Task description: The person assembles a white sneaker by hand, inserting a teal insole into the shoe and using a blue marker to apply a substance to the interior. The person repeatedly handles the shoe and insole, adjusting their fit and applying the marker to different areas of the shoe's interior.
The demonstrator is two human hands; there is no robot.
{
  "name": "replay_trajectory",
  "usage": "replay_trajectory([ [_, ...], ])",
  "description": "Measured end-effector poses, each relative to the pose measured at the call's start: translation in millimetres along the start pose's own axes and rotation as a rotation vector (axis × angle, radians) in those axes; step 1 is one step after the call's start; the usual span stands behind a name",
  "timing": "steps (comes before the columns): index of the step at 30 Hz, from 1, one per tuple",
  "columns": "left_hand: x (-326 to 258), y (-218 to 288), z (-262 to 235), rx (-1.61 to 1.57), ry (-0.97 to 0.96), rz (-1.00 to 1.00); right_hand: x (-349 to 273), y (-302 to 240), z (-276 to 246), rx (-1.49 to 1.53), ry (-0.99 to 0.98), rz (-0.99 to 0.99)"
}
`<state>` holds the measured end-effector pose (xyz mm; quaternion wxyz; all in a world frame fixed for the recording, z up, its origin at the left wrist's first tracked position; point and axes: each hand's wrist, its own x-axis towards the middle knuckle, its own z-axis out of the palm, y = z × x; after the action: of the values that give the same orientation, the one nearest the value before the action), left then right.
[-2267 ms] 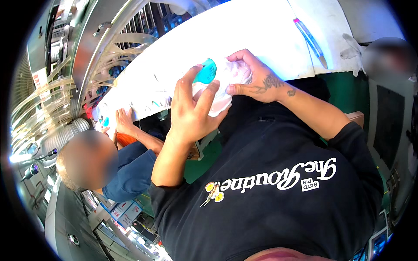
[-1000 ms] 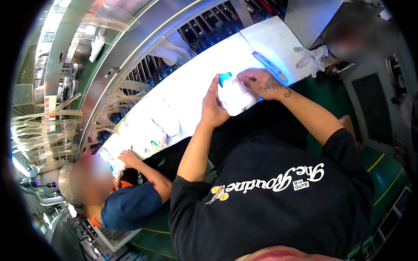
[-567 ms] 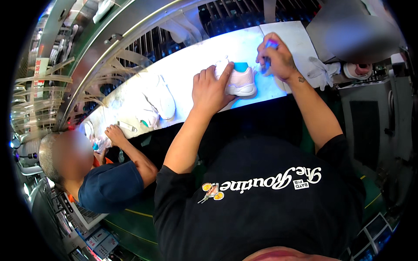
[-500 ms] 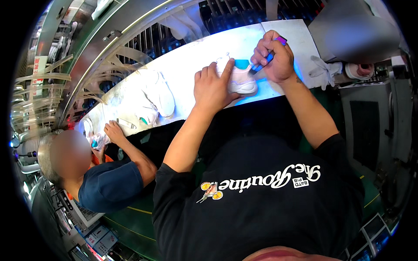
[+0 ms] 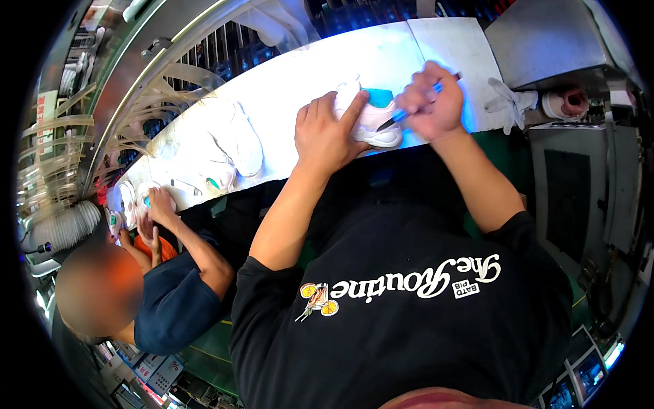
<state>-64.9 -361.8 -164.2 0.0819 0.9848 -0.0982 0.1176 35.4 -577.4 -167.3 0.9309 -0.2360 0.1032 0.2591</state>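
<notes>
A white and pale pink sneaker (image 5: 371,117) with a teal lining lies on the white worktable (image 5: 293,75). My left hand (image 5: 325,133) is closed on its toe side and steadies it, thumb along the upper. In my closed right hand (image 5: 434,108) is a blue pen-shaped tool (image 5: 399,116) with a dark pointed tip. That tip is at the lower heel side of the sneaker, near where the upper meets the sole. The fingers of my right hand are somewhat smeared by motion, and I cannot tell whether the tip is a brush or a nib.
More white shoes (image 5: 238,143) lie to the left on the table. Beyond them a co-worker's hand (image 5: 161,204) rests on another shoe. A white glove (image 5: 507,103) lies at the right end, beside another shoe (image 5: 564,104) and a grey metal cabinet (image 5: 575,184). Clear strips (image 5: 170,85) hang at the far left.
My right hand has swung the tool's tip down from the collar to the sneaker's lower heel side. My left hand keeps its hold. The co-worker's hand has shifted onto a shoe.
</notes>
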Motion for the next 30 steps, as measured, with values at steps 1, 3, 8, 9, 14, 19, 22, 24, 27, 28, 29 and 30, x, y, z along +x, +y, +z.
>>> replay_trajectory([
  [1,-3.6,0.6,-0.4,-0.004,0.024,-0.006,3.3,-17.0,-0.5,-0.120,-0.130,-0.083],
  [3,-9.6,3.3,1.4,-0.009,0.065,-0.002,-0.1,-21.3,16.1,-0.232,-0.075,-0.118],
  [8,-14.8,2.9,4.0,-0.015,0.149,0.017,-2.2,11.8,31.1,-0.251,0.030,-0.048],
  [9,-15.8,3.7,4.7,-0.024,0.167,0.024,-2.5,18.9,25.7,-0.311,-0.027,-0.059],
  [14,-25.7,-1.2,10.8,-0.021,0.220,0.017,18.7,-29.8,25.2,-1.313,0.014,0.076],
  [19,-29.2,-4.4,17.0,-0.054,0.300,0.013,31.4,-48.9,-4.3,-1.772,-0.005,-0.132],
  [22,-31.2,-16.1,11.7,-0.147,0.319,-0.005,34.2,-23.2,-41.7,-2.156,-0.221,-0.360],
  [24,-36.0,-23.0,12.2,-0.219,0.369,-0.016,28.6,-12.5,-48.1,-1.844,-0.378,-0.501],
  [27,-41.7,-42.1,20.5,-0.376,0.384,-0.036,9.9,20.1,-27.9,-1.117,-0.690,-0.117],
  [28,-43.5,-46.8,22.2,-0.439,0.386,-0.040,1.5,27.4,-14.3,-1.134,-0.696,0.055],
  [29,-44.5,-47.7,23.1,-0.446,0.393,-0.039,-3.2,31.2,7.0,-1.201,-0.708,0.093],
  [30,-46.1,-47.2,23.2,-0.451,0.399,-0.039,-3.9,32.8,23.2,-1.267,-0.721,0.132],
])
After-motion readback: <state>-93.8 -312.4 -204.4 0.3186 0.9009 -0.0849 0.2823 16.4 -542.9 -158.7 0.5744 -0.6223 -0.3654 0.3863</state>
